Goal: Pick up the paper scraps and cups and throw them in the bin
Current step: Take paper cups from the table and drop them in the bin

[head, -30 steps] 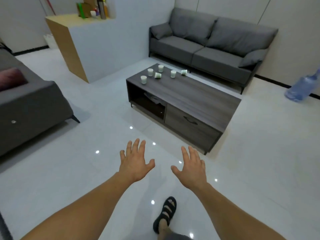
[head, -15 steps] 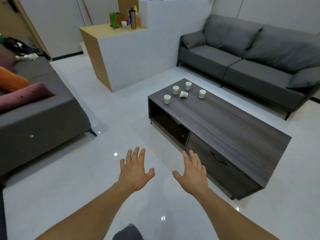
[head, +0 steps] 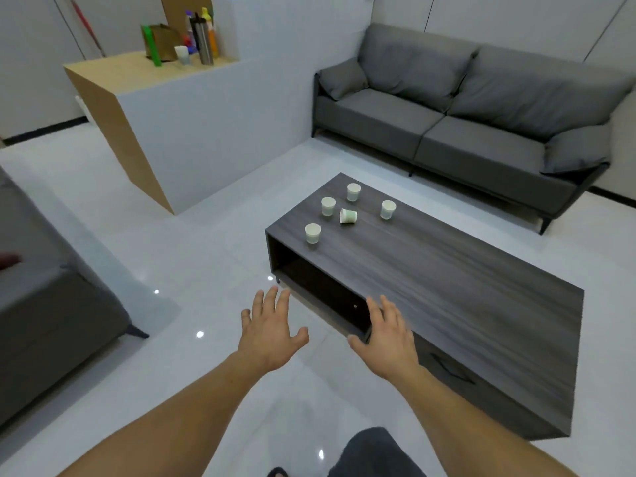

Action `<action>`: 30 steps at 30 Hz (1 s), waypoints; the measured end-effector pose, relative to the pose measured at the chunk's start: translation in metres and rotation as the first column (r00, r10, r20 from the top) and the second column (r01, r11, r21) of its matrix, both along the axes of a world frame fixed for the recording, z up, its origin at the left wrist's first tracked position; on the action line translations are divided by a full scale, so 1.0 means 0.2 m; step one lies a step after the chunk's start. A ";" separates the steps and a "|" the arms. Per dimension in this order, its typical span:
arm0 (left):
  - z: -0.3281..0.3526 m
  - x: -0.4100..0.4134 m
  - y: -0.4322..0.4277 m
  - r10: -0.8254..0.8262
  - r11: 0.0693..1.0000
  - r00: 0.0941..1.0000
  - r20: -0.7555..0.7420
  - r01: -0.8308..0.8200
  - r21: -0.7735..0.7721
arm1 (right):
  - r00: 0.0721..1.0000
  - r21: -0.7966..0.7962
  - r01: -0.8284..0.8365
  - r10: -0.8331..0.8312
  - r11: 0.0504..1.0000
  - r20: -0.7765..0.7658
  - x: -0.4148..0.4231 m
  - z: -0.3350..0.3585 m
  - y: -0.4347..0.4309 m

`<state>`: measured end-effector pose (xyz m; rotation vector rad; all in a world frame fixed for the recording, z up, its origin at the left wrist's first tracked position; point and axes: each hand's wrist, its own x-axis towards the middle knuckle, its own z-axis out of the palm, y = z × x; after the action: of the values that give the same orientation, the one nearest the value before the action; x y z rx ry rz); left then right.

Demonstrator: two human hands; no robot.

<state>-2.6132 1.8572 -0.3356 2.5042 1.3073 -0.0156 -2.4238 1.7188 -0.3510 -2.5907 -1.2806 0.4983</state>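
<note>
Left hand point(head: 270, 330) and right hand point(head: 387, 337) both out in front, fingers spread, palms down, holding nothing. Right hand over near edge of the table point(head: 481, 304), left over the floor point(head: 179, 366). Five cups well beyond both hands at the table's far end: nearest cup point(head: 313, 233) upright, tipped cup point(head: 348, 215) on its side between three more upright ones. Sofa point(head: 464, 108) behind.

White paper cups point(head: 313, 233), dark wood-grain coffee table point(head: 464, 297), grey sofa point(head: 464, 108)
</note>
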 end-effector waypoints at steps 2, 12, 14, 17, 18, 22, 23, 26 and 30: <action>-0.01 0.07 0.12 -0.016 1.000 1.000 -0.008 0.016 -0.003 | 1.000 -0.020 0.005 -0.005 1.000 -0.008 0.05 -0.02 0.11; -0.09 0.57 0.99 0.011 0.999 0.997 -0.081 -0.014 -0.030 | 0.995 -0.077 -0.024 0.016 0.997 -0.099 0.62 -0.15 1.07; -0.07 0.64 1.15 0.037 0.999 0.996 -0.087 -0.039 -0.028 | 0.992 -0.071 -0.063 0.055 0.996 -0.113 0.69 -0.15 1.27; -0.07 0.74 1.38 0.052 0.998 0.996 -0.075 -0.054 -0.017 | 0.990 -0.079 -0.101 0.092 0.992 -0.107 0.79 -0.15 1.53; -0.08 0.77 1.44 0.044 0.999 0.996 -0.077 -0.046 -0.027 | 0.990 -0.086 -0.106 0.097 0.991 -0.106 0.81 -0.15 1.60; -0.17 0.90 1.71 -0.001 0.996 0.996 -0.090 -0.006 -0.084 | 0.988 -0.096 -0.113 0.102 0.989 -0.116 0.89 -0.21 1.88; -0.20 0.93 1.79 -0.019 0.995 0.995 -0.096 0.009 -0.100 | 0.988 -0.114 -0.109 0.095 0.988 -0.120 0.92 -0.24 1.95; -0.32 1.03 2.02 -0.107 0.984 0.986 -0.126 0.086 -0.157 | 0.991 -0.192 -0.078 0.055 0.978 -0.125 0.97 -0.33 2.16; -0.49 1.11 2.34 -0.212 0.957 0.966 -0.151 0.174 -0.231 | 0.987 -0.264 -0.016 -0.028 0.964 -0.160 0.98 -0.50 2.40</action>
<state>-2.3904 2.3261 -0.4331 2.4742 1.0505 -0.4083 -2.2274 2.1985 -0.4519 -2.6943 -1.2250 0.9172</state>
